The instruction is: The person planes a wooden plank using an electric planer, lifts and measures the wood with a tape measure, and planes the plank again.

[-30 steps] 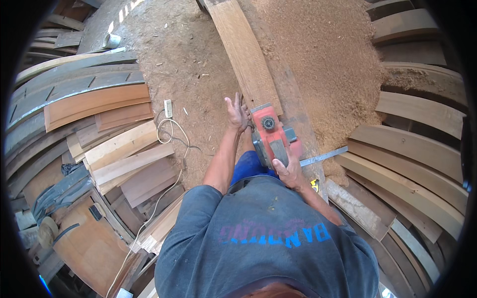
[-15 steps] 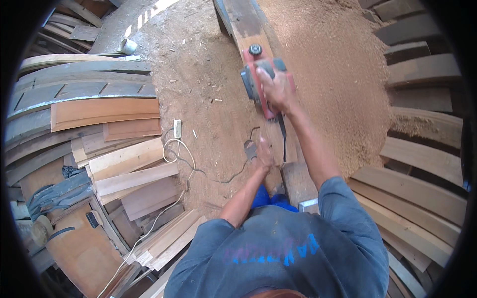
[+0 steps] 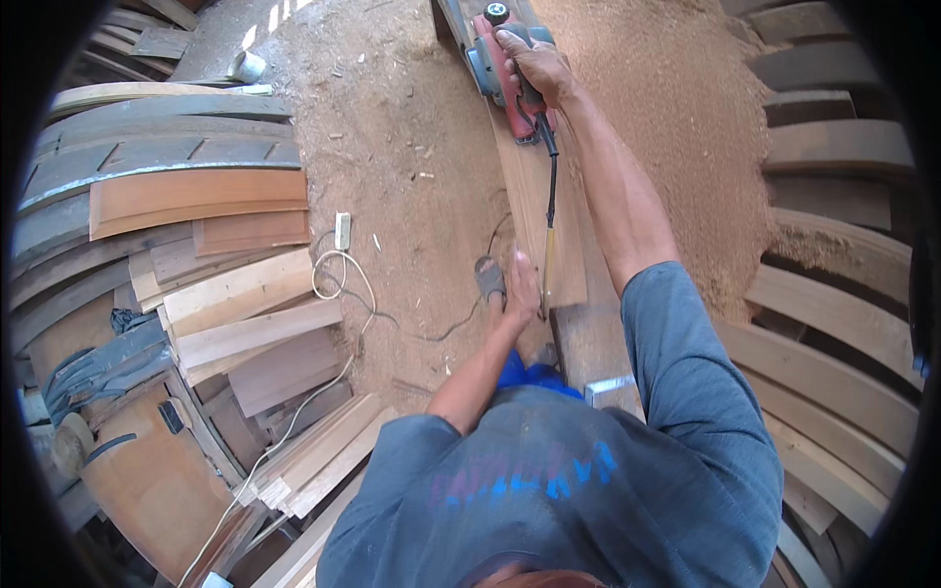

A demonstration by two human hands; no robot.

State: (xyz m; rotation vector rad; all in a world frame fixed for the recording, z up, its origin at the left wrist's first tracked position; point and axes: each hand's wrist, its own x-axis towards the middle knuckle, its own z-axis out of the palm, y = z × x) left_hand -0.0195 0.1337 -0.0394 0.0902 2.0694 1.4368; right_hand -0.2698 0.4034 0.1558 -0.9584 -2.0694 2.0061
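Observation:
My right hand (image 3: pixel 539 71) grips the top handle of a red and grey electric hand planer (image 3: pixel 521 120). The planer sits flat on a long wooden board (image 3: pixel 520 181), toward its far part. From its rear, a black power cord (image 3: pixel 552 181) with a yellowish stretch trails back over the board. Fingers stretched forward, my left hand (image 3: pixel 522 284) rests at the left edge of the board's near end and holds nothing that I can see. Under the board lies a thicker timber (image 3: pixel 595 343). The planer hides the board's surface beneath it.
Stacked planks (image 3: pixel 221 201) line the left side, and more timber (image 3: pixel 833 255) lines the right. A white extension cord (image 3: pixel 368 314) with a socket block (image 3: pixel 342 231) lies on the floor. Sawdust (image 3: pixel 667 127) covers the ground right of the board. My sandalled foot (image 3: pixel 488 279) stands left of it.
The planer has slid away from me along the board, and my right arm now reaches farther out. The cord has stretched out behind it. My left hand stays near the board's close end.

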